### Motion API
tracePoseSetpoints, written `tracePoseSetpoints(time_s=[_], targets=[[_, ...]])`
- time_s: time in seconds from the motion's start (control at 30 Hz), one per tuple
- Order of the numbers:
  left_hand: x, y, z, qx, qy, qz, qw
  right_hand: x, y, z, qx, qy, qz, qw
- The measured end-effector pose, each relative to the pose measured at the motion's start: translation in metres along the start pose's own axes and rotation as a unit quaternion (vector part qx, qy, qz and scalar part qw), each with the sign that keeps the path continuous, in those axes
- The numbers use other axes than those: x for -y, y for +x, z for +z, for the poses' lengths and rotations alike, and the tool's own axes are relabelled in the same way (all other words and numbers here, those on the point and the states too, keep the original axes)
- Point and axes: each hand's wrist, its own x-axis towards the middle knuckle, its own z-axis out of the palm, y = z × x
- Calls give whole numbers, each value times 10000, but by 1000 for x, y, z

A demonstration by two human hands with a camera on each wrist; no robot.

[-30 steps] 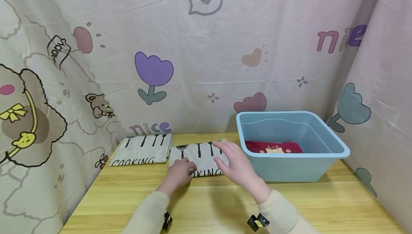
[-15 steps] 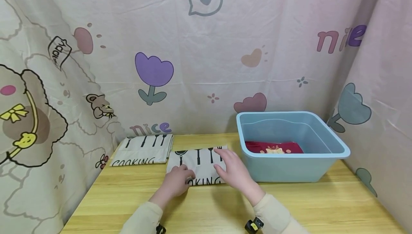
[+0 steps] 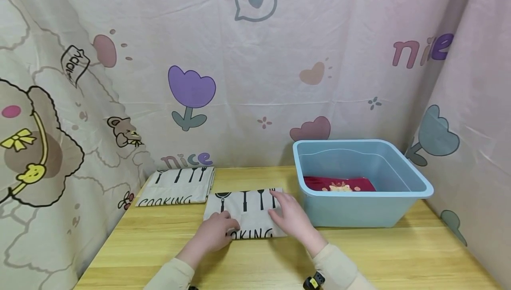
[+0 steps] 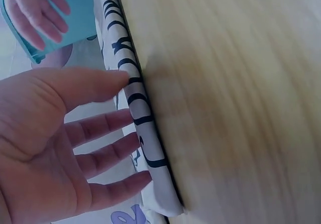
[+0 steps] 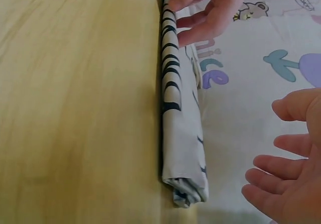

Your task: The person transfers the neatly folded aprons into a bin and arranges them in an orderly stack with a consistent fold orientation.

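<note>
A folded white cloth (image 3: 253, 214) with black kitchen utensils and "COOKING" printed on it lies flat in the middle of the table. My left hand (image 3: 215, 230) touches its left front part. In the left wrist view the extended fingers (image 4: 108, 153) reach onto its top, and the thumb touches the front fold. Over the cloth's right end is my right hand (image 3: 293, 219), fingers spread and holding nothing. The right wrist view shows a gap between that hand (image 5: 293, 158) and the cloth's layered end (image 5: 185, 184).
A second folded cloth (image 3: 175, 186) with the same print lies at the back left. To the right stands a light blue plastic tub (image 3: 355, 210) with a red item (image 3: 339, 183) inside. A patterned curtain (image 3: 255, 72) hangs behind the wooden table (image 3: 399, 254).
The middle folded cloth has slid toward me along the table, with my left hand on it. My right hand has drawn back a little, staying by the cloth's right end.
</note>
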Motion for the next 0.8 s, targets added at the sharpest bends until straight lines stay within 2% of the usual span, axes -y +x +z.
tracePoseSetpoints(time_s=[0.17, 0.3, 0.47, 0.63, 0.8], targets=[[4, 0, 2, -148, -80, -10, 9999, -6, -2, 5, 44, 26, 171, 9998], [8, 1, 4, -512, -351, -183, 9979, -10, -4, 7, 76, 96, 287, 9995], [13, 0, 3, -932, -789, -620, 9906, -13, -4, 9, 111, 49, 447, 9989], [21, -2, -2, -1118, -1041, -1068, 9825, -16, -3, 11, 153, 16, 689, 9975], [30, -4, -8, -1214, -1358, -1550, 9710, -19, -2, 13, 198, -22, 926, 9955]])
